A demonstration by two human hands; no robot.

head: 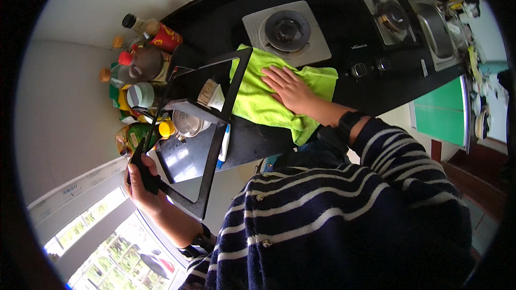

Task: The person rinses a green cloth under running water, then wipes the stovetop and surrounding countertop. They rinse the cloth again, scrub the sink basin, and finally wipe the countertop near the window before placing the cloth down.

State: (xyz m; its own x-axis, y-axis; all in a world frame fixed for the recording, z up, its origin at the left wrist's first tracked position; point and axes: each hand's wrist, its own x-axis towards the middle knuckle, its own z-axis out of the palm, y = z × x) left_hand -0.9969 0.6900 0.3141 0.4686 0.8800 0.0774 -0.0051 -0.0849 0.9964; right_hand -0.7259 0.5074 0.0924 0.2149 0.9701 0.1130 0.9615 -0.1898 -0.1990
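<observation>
My right hand (290,90) lies flat, fingers somewhat spread, on a lime-green cloth (262,104) on the black countertop, just below the nearer gas burner (287,31). The cloth overlaps the lower left edge of the burner's metal plate (320,46). At the left, my left hand (143,183) grips a black rectangular metal frame (209,161) by its lower corner and holds it tilted over the counter. Through the frame show a brush (211,93) with pale bristles, a metal cup with a lid (188,123) and a white and blue handled tool (225,143).
Several sauce and oil bottles (141,64) crowd the wall at the left, with a white-lidded jar (140,95) and a yellow-capped bottle (139,137). Farther right are two stove knobs (359,69), a second burner (390,18) and a metal sink (437,32). A window (129,249) is at lower left.
</observation>
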